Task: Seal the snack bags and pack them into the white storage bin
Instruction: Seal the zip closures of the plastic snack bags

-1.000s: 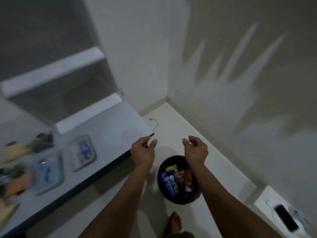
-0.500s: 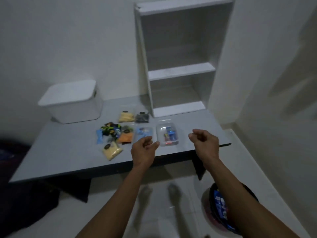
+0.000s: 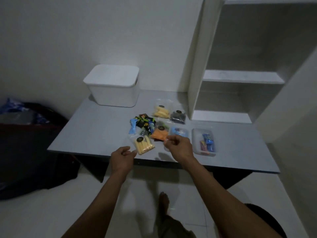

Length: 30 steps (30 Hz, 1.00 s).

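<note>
Overhanging table edge: left hand

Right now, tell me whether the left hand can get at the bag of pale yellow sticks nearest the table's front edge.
Probably yes: the left hand hovers just beside that bag of pale yellow sticks, holding nothing, with nothing between them.

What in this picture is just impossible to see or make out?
All in the head view:
- Inside of the white bin: its lid is on.
- Whether the snack bags are sealed: too small and dim.
- Print on the small wrappers: mostly too small to read.
- Part of the blue bag: hidden behind the right hand.
- Whether the left hand touches the nearest bag: unclear.
- The dark heap: cut off by the left edge.
</note>
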Each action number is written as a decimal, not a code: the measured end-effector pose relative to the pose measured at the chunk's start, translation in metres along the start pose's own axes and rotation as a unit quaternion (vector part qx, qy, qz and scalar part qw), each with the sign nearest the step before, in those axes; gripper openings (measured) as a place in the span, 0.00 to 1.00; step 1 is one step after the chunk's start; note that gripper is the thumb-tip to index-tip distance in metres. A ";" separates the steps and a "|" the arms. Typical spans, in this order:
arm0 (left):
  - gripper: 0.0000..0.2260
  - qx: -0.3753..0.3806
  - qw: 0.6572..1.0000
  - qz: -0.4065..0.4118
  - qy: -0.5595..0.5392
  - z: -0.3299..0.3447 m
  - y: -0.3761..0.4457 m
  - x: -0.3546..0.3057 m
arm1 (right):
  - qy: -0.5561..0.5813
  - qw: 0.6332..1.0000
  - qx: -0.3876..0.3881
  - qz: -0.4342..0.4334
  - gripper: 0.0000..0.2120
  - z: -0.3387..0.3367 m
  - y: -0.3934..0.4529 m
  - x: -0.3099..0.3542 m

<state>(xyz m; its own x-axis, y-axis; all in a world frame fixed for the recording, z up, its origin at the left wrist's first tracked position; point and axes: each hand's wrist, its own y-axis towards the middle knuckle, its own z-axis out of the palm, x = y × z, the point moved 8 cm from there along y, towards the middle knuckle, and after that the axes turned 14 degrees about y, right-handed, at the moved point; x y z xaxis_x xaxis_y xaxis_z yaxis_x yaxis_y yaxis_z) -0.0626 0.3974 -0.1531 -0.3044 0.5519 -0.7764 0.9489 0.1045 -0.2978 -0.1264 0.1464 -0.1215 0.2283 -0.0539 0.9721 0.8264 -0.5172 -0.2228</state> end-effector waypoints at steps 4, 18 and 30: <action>0.16 -0.019 0.999 -0.034 0.005 0.002 0.055 0.004 | -0.007 1.000 0.025 -0.003 0.06 0.048 0.058 0.001; 0.27 0.027 0.982 -0.156 0.099 0.071 0.188 0.024 | -0.181 0.978 0.090 0.046 0.20 0.150 0.196 -0.069; 0.20 -0.014 0.978 -0.208 0.019 0.071 0.202 0.034 | -0.078 0.991 0.047 0.094 0.22 0.160 0.200 -0.075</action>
<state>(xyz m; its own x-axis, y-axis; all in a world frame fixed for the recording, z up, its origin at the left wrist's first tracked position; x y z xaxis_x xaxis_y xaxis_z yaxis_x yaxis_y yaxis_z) 0.1124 0.3791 -0.2789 -0.6625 0.4863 -0.5697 0.7450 0.3491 -0.5685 0.1042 0.1834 -0.2512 0.4527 -0.0054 0.8917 0.8046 -0.4285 -0.4111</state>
